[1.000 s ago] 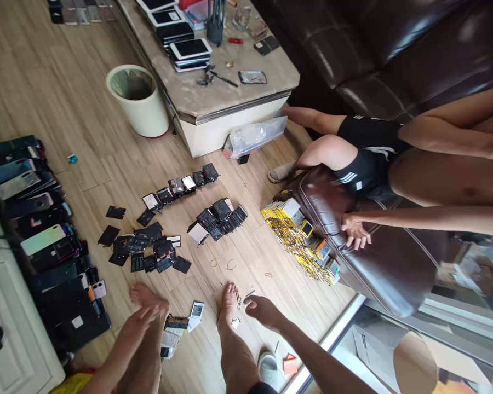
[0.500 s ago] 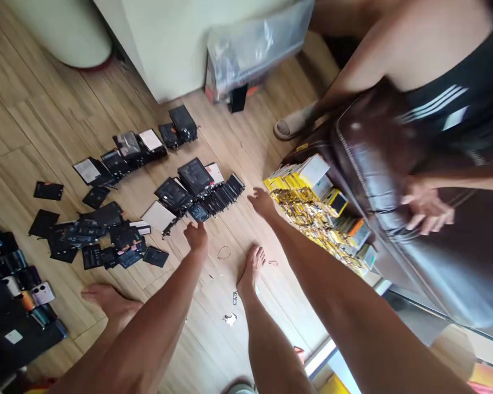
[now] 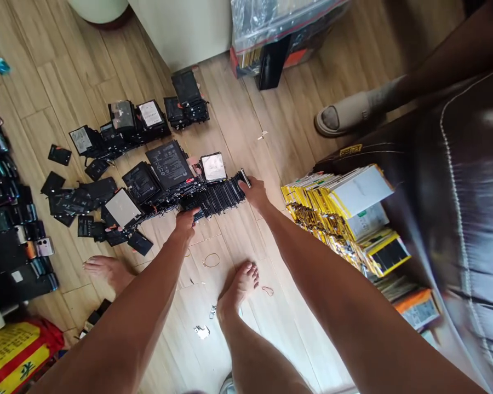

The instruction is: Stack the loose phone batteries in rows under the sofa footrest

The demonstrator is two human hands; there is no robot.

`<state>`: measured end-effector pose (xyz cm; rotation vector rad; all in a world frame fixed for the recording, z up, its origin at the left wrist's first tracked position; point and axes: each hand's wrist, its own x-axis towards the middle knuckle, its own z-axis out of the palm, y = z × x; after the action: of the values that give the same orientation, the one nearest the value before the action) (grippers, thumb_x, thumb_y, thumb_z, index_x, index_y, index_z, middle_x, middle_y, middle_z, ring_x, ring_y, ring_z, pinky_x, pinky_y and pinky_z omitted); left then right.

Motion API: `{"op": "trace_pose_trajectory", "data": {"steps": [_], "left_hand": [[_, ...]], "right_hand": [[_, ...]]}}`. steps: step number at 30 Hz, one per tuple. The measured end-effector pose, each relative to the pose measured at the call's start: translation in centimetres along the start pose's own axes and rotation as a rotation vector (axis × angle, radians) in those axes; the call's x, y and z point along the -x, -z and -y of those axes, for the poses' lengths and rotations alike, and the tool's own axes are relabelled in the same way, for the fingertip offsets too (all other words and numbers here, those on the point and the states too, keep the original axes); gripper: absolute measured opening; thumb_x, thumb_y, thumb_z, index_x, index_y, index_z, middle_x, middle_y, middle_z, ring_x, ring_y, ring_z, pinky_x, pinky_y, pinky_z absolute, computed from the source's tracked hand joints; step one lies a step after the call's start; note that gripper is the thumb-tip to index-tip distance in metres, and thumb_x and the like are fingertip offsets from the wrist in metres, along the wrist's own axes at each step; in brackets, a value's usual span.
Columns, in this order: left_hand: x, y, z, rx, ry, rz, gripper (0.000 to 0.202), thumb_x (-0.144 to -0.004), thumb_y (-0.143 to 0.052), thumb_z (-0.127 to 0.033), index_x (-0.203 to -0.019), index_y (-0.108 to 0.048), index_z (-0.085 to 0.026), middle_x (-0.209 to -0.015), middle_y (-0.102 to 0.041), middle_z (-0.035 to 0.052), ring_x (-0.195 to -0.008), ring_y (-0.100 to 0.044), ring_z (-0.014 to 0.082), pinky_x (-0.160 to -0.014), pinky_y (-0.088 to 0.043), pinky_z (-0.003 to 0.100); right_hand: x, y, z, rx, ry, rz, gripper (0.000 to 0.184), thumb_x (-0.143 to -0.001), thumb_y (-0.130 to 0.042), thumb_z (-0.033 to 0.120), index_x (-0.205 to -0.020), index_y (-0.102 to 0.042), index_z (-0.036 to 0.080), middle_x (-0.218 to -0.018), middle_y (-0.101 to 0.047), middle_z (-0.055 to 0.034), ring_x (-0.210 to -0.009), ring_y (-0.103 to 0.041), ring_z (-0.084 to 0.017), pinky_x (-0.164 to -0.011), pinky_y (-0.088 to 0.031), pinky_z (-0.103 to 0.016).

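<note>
A row of thin black phone batteries [image 3: 222,197] stands on edge on the wooden floor, pressed between my two hands. At its left end is my left hand [image 3: 187,221], closed, with the thumb along the batteries and the other fingers mostly hidden. My right hand [image 3: 255,192] closes on the right end, its thumb and fingers against the last pieces, where a thin silver edge shows. Just behind the row lie stacks of larger black batteries [image 3: 168,164], a white-faced battery [image 3: 213,166] and a pale flat one [image 3: 122,208].
Loose black batteries [image 3: 82,200] are scattered at left, with another line of stacks [image 3: 123,123] farther back. Yellow-edged flat packs [image 3: 324,202] stand beside a dark leather sofa [image 3: 472,175]. Phones [image 3: 28,235] fill the left edge. A person's slippered foot [image 3: 340,117] is at upper right.
Both hands have come onto the ends of the battery row; the right hand was apart from it before. The view has shifted, and the other person's hand is out of sight.
</note>
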<state>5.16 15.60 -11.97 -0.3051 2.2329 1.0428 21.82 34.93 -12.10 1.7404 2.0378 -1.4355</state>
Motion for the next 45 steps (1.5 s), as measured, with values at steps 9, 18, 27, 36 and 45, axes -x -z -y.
{"op": "trace_pose_trajectory", "data": {"steps": [9, 18, 27, 36, 45], "left_hand": [[4.1, -2.5, 1.0, -0.106, -0.092, -0.116, 0.041, -0.100, -0.056, -0.037, -0.135, -0.051, -0.017, -0.134, -0.065, 0.0188, -0.128, -0.062, 0.0306, -0.113, -0.044, 0.048], [4.0, -2.8, 3.0, 0.063, -0.311, -0.006, 0.057, -0.103, -0.053, -0.041, -0.153, -0.035, -0.020, -0.156, -0.052, 0.0163, -0.139, -0.055, 0.0195, -0.120, -0.040, 0.034], [3.4, -2.9, 2.9, -0.004, -0.293, -0.045, 0.059, -0.097, -0.062, -0.051, -0.147, -0.052, -0.021, -0.147, -0.062, 0.0143, -0.134, -0.060, 0.0257, -0.117, -0.044, 0.040], [5.6, -0.4, 4.6, -0.188, -0.377, 0.158, 0.059, -0.091, -0.069, -0.052, -0.140, -0.058, -0.020, -0.129, -0.071, 0.0118, -0.119, -0.067, 0.0272, -0.111, -0.049, 0.040], [10.6, -10.5, 1.7, -0.717, -0.960, 0.703, 0.045, -0.086, -0.072, -0.025, -0.128, -0.063, -0.017, -0.124, -0.063, 0.0155, -0.124, -0.058, 0.0325, -0.115, -0.044, 0.049]], "right_hand": [[0.3, 0.7, 0.3, 0.043, 0.011, 0.049, 0.067, -0.102, -0.050, 0.058, -0.161, -0.043, 0.026, -0.143, -0.053, -0.0171, -0.129, -0.055, -0.035, -0.118, -0.039, -0.052], [0.0, -0.4, -1.5, 0.015, 0.125, -0.054, 0.067, -0.101, -0.047, 0.062, -0.156, -0.049, 0.023, -0.142, -0.055, -0.0167, -0.133, -0.050, -0.037, -0.118, -0.036, -0.058], [0.3, -1.6, 0.5, -0.107, 0.153, -0.157, 0.061, -0.100, -0.053, 0.050, -0.155, -0.050, 0.022, -0.149, -0.057, -0.0116, -0.138, -0.052, -0.026, -0.121, -0.040, -0.039], [10.1, -5.0, -4.1, -0.233, -0.123, -0.364, 0.063, -0.100, -0.046, 0.051, -0.152, -0.047, 0.015, -0.146, -0.058, -0.0176, -0.139, -0.053, -0.028, -0.120, -0.040, -0.043], [20.3, -10.6, -13.2, -0.758, -0.663, -0.911, 0.073, -0.097, -0.038, 0.063, -0.153, -0.037, 0.017, -0.149, -0.050, -0.0189, -0.137, -0.049, -0.031, -0.120, -0.036, -0.053]]}}
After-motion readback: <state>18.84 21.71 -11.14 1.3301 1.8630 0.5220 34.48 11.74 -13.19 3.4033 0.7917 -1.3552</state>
